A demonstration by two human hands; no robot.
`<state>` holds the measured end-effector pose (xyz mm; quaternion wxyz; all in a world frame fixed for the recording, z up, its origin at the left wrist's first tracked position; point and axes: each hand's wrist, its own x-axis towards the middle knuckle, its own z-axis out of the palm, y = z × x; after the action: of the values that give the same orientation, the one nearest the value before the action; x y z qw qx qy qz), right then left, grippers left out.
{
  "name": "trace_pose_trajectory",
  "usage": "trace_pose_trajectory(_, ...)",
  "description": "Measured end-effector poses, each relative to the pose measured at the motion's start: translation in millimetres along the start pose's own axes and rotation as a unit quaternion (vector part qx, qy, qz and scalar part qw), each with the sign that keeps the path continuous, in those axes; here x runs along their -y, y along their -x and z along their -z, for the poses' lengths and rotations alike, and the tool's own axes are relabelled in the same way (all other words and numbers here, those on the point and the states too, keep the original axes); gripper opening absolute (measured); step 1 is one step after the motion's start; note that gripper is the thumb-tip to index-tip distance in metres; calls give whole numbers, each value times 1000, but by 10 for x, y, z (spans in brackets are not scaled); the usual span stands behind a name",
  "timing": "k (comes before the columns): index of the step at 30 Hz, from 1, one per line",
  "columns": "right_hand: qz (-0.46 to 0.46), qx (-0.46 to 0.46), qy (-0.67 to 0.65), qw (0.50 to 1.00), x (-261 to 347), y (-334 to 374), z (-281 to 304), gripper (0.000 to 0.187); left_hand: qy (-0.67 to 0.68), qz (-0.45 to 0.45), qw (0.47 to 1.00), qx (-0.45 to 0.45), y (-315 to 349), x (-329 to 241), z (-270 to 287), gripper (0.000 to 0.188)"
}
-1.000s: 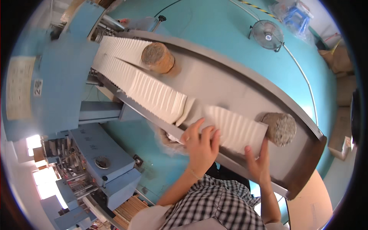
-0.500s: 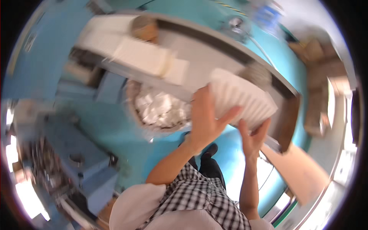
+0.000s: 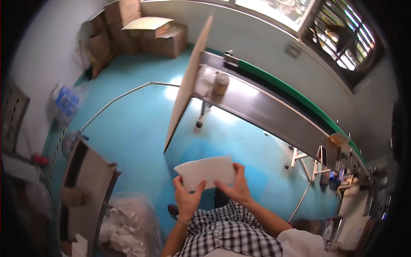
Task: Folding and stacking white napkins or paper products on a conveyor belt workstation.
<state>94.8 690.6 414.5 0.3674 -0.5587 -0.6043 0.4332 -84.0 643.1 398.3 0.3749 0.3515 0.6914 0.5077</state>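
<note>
Between my two hands is a white ribbed block [image 3: 205, 172], long and rather flat, held in front of my checked apron above the floor. Its material I cannot make out. My left hand [image 3: 187, 202] is closed on the left end, with the thumb along the near lower edge. At the other end, my right hand [image 3: 236, 187] grips the corner, its thumb also on the near side. Fingers behind the block are partly hidden.
A long metal-topped table [image 3: 265, 111] runs along the wall, with a jar [image 3: 220, 84] on it and a tall board [image 3: 186, 90] at its end. Left are a grey trough [image 3: 92, 171] and a bag of white scraps [image 3: 128, 225]. Cardboard boxes [image 3: 160, 45] stand behind.
My view has turned right, away from the trough, which now lies at my left. The white block has come away from above the trough and is nearer my body, still in both hands.
</note>
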Motion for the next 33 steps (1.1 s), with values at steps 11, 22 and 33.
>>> trace_pose_trajectory(11, -248, -171, 123, 945, -1204, -1733, 2721, 74, -159, -116, 880, 432, -1599, -880, -3214, 90)
trace_pose_trajectory(22, -221, -178, -169, 944, -1807, -2674, 3312, 66, -185, -92, 924, 322, -2603, -895, -4360, 78)
trace_pose_trajectory(33, -196, -206, 0, 959, -1379, -3493, 2690, 76, -288, -218, 915, 181, -2848, -1196, -4145, 93)
